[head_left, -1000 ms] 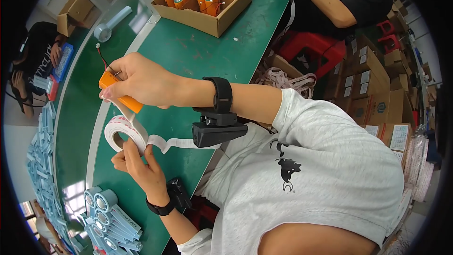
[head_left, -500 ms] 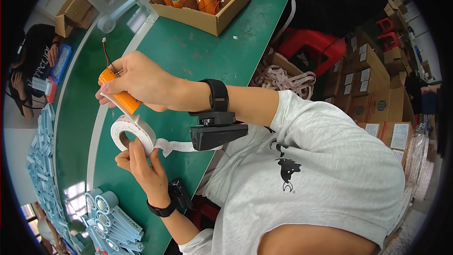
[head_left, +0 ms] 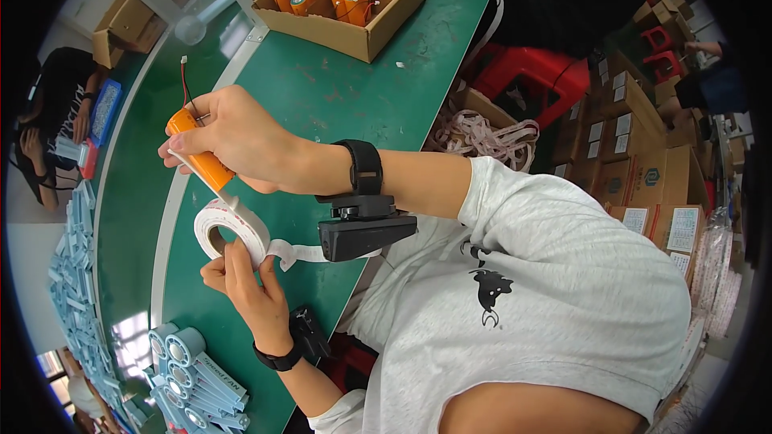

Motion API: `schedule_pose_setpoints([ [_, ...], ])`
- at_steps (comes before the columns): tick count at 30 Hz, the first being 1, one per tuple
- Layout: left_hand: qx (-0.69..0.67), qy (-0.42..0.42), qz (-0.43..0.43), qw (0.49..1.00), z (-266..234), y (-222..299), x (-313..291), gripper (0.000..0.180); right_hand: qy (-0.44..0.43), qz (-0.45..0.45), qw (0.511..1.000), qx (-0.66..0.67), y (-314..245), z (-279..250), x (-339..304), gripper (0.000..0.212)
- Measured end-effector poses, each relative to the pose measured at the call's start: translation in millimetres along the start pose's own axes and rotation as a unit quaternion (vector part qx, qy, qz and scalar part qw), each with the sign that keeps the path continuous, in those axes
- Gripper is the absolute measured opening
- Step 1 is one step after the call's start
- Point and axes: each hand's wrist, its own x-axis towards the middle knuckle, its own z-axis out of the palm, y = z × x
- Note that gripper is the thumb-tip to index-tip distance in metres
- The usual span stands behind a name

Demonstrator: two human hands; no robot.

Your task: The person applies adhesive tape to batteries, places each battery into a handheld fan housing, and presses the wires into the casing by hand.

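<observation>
Table (head_left: 322, 72): green-topped, with scuffs noted.
Carton (head_left: 338, 37): divided inside; orange cells stood in it, placed at the person's right.
Blue fan pieces (head_left: 199, 378): piled near the person's left forearm.
Right hand (head_left: 241, 133): closed on the orange cell (head_left: 211, 169), thumb pressed to its side.
Left hand (head_left: 253, 297): tape roll (head_left: 252, 231) gripped at its near rim between thumb and fingers.
Tape roll: situated between the hands, close to the cell's lower end.
Orange cell: held tilted under the right hand's fingers (ends left exposed).
Tape strip (head_left: 228, 197): stretched from roll to cell.
Connector (head_left: 184, 59): white, carried on thin leads above the cell.
</observation>
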Motion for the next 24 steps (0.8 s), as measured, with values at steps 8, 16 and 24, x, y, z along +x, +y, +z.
schedule_pose_setpoints([
  [8, -0.008, 0.01, -0.002, 1.0, 1.0, 0.3, -1.2, 0.031, -0.004, -0.014, 1.0, -0.008, -2.0, -0.5, 2.1, 0.018],
  [16, -0.019, -0.015, -0.022, 0.999, 0.5, 4.6, -1.7, 0.031, -0.016, -0.007, 0.998, -0.053, 4.0, -0.3, -12.5, 0.017],
  [24, -0.02, -0.021, 0.007, 1.0, -0.8, 3.9, 0.1, 0.032, -0.015, -0.002, 0.998, -0.054, 23.0, 0.4, -15.5, 0.015],
])
